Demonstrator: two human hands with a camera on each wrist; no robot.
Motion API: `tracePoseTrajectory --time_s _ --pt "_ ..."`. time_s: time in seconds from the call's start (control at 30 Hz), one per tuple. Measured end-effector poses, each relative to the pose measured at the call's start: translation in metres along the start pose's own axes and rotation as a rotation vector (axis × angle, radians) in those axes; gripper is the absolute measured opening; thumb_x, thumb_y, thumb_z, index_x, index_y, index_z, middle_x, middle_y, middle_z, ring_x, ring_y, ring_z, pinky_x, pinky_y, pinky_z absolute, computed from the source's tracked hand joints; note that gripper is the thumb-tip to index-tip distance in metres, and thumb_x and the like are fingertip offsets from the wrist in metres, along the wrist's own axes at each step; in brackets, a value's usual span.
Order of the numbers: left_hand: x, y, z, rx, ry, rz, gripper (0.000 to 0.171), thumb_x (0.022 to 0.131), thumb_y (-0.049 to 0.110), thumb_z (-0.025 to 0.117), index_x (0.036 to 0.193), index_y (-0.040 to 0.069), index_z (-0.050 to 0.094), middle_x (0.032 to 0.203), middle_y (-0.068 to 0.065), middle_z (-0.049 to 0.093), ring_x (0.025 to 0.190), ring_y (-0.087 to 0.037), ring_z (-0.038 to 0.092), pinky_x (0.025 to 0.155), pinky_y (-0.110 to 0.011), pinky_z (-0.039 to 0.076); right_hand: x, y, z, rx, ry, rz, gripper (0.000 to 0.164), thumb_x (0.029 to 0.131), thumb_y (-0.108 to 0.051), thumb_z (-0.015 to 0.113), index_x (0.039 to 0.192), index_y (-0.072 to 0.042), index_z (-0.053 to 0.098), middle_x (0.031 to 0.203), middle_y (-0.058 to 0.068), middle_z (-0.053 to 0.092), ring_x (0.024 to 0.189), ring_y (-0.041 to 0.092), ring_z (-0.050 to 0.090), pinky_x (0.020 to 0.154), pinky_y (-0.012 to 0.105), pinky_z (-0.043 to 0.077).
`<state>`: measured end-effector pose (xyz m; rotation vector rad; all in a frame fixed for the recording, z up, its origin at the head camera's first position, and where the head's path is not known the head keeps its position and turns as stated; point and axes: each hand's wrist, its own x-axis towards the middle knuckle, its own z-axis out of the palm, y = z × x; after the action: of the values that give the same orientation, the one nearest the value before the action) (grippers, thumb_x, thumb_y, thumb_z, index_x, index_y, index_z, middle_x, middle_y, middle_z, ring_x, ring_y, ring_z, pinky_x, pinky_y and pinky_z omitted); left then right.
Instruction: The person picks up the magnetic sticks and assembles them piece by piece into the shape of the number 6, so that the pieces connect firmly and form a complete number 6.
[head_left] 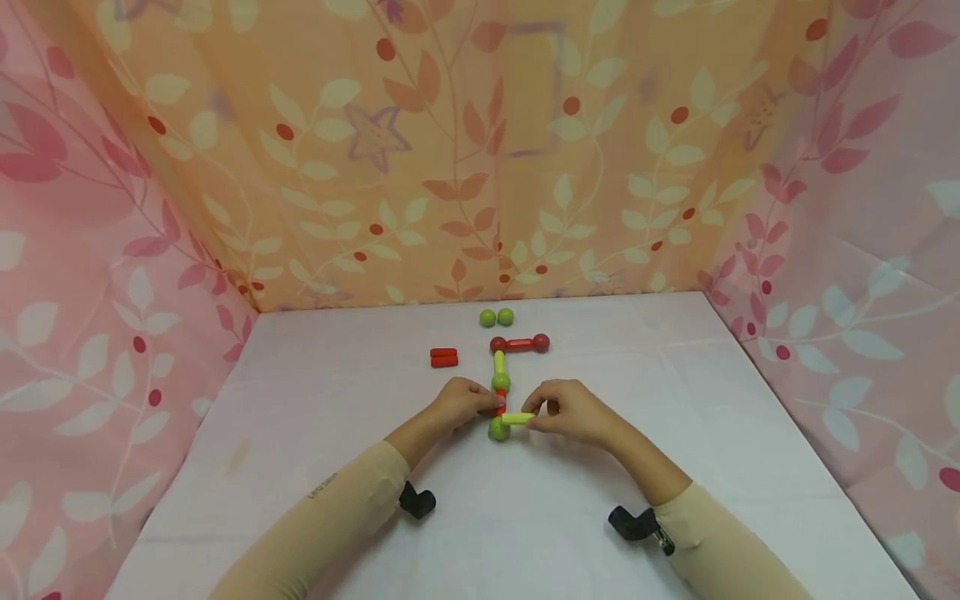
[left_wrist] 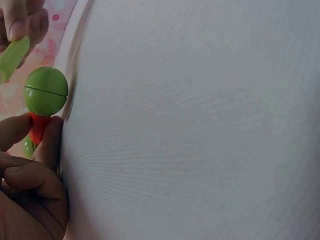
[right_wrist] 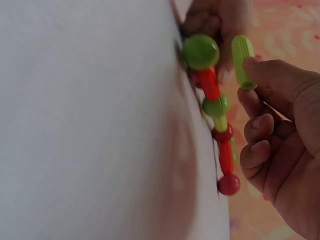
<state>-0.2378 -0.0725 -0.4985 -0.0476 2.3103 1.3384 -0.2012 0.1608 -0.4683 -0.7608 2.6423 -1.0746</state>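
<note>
A chain of toy rods and balls lies on the white table. Its near end is a green ball point(head_left: 499, 429), joined to a red rod point(left_wrist: 38, 129) that my left hand point(head_left: 459, 403) pinches between thumb and finger. Beyond that come a second green ball point(head_left: 501, 382), a yellow-green rod point(head_left: 499, 363) and a red ball point(head_left: 498, 344). There the chain turns right along another red rod point(head_left: 519, 344) to a last red ball point(head_left: 542, 342). My right hand point(head_left: 573, 410) pinches a loose yellow-green rod point(right_wrist: 242, 60), held close above the near green ball.
Two loose red rods point(head_left: 444, 362) lie side by side left of the chain. Two green balls point(head_left: 487, 317) sit near the table's back edge. Leaf-patterned curtains point(head_left: 465, 167) stand behind the table point(head_left: 315, 375) and along both sides.
</note>
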Motion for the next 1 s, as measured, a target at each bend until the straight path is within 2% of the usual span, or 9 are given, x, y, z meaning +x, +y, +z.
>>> tracePoseTrajectory --time_s 0.2,0.37,0.77,1.0 --pt "0.001 -0.001 -0.001 0.004 0.001 -0.017 0.03 0.069 0.047 0.075 0.077 0.018 0.071 0.074 0.0 0.06 0.046 -0.016 0.033 0.041 -0.027 0.025 0.018 0.014 -0.019 -0.035 0.108 0.018 0.018 0.075 -0.033 0.074 0.092 -0.031 0.068 0.082 -0.012 0.06 0.068 0.019 0.051 0.054 0.028 0.042" --pt "0.002 -0.002 0.0 0.0 0.001 -0.015 0.029 0.069 0.046 0.075 0.077 0.018 0.072 0.074 0.0 0.061 0.046 -0.016 0.033 0.041 -0.027 0.025 0.032 0.028 -0.025 -0.061 0.149 0.047 0.017 0.075 -0.033 0.075 0.09 -0.031 0.067 0.082 -0.012 0.06 0.067 0.017 0.05 0.056 0.03 0.043" --pt "0.003 -0.002 0.002 -0.011 0.011 -0.01 0.031 0.069 0.046 0.075 0.079 0.017 0.071 0.076 0.0 0.061 0.048 -0.016 0.033 0.043 -0.027 0.026 0.052 0.054 -0.019 -0.001 0.104 0.098 0.015 0.076 -0.023 0.075 0.09 -0.021 0.07 0.078 -0.007 0.062 0.067 0.015 0.052 0.057 0.029 0.046" --pt "0.001 0.0 0.002 -0.017 0.015 0.003 0.028 0.07 0.043 0.075 0.078 0.016 0.071 0.075 0.0 0.059 0.049 -0.015 0.032 0.043 -0.027 0.026 0.057 0.057 -0.015 -0.004 0.075 0.09 0.014 0.075 -0.025 0.075 0.088 -0.025 0.069 0.079 -0.007 0.062 0.072 0.015 0.054 0.064 0.031 0.046"
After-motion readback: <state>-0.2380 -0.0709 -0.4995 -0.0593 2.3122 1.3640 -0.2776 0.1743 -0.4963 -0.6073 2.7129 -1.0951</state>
